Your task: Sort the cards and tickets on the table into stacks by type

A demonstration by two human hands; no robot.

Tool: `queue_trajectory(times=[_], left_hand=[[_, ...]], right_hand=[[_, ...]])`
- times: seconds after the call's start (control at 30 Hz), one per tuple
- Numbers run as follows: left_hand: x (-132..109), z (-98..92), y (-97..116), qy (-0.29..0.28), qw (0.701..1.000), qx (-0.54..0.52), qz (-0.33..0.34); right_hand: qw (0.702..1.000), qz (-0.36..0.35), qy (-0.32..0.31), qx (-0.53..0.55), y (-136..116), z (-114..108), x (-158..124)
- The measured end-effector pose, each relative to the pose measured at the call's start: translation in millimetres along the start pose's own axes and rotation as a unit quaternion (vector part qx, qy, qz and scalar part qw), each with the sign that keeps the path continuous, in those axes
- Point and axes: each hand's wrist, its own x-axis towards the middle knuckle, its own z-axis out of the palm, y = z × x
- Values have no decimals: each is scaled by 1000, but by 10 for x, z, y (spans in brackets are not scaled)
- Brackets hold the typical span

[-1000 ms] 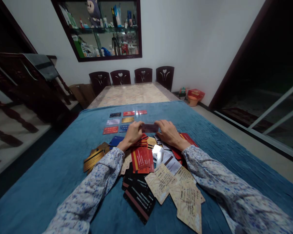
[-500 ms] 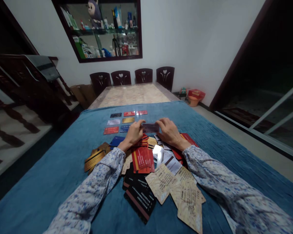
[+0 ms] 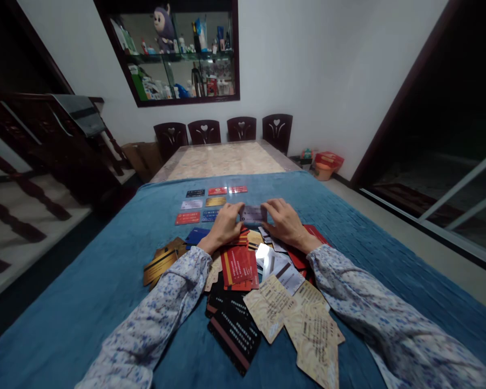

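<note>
A silvery-grey card (image 3: 254,214) is held up between both hands, just beyond a loose pile of cards. My left hand (image 3: 225,222) pinches its left edge, and my right hand (image 3: 284,220) grips the right edge. Below my wrists lie overlapping cards: red ones (image 3: 238,266), black ones (image 3: 235,332), cream patterned ones (image 3: 316,335), gold ones (image 3: 162,266) and a white one (image 3: 287,274). Left of the held card are short rows of flat cards, among them a black card (image 3: 195,193), a gold card (image 3: 215,201) and a red card (image 3: 187,218). My left hand partly covers a blue card (image 3: 209,215).
A blue cloth (image 3: 117,270) covers the near part of the table, with the marble-patterned top (image 3: 227,158) showing beyond it. Dark chairs (image 3: 242,128) line the far wall under a shelf niche (image 3: 182,54). An orange bucket (image 3: 323,172) stands on the floor at right.
The held card has tilted so its face shows brighter and taller. Both hands keep their grip on it. The whole view has shifted slightly.
</note>
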Motion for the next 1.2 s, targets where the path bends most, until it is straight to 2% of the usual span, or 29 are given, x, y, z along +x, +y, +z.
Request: queue_trajectory(times=[0.27, 0.5, 0.73, 0.93, 1.03, 1.2], left_hand=[[-16, -47, 31, -23, 998, 60, 5], [-39, -54, -2, -43, 997, 60, 15], [-74, -66, -21, -60, 997, 54, 5], [-122, -210, -96, -67, 997, 34, -5], [-155, -308, -177, -71, 997, 34, -10], [-224, -508, -324, -78, 995, 56, -18]], right_hand=[[999, -14, -12, 31, 58, 40, -4], [997, -20, -19, 66, 111, 82, -7], [995, -36, -59, 74, 117, 16, 71], [990, -61, -80, 101, 66, 39, 235], [986, -75, -74, 126, 21, 89, 333], [980, -94, -103, 143, -98, 126, 545]])
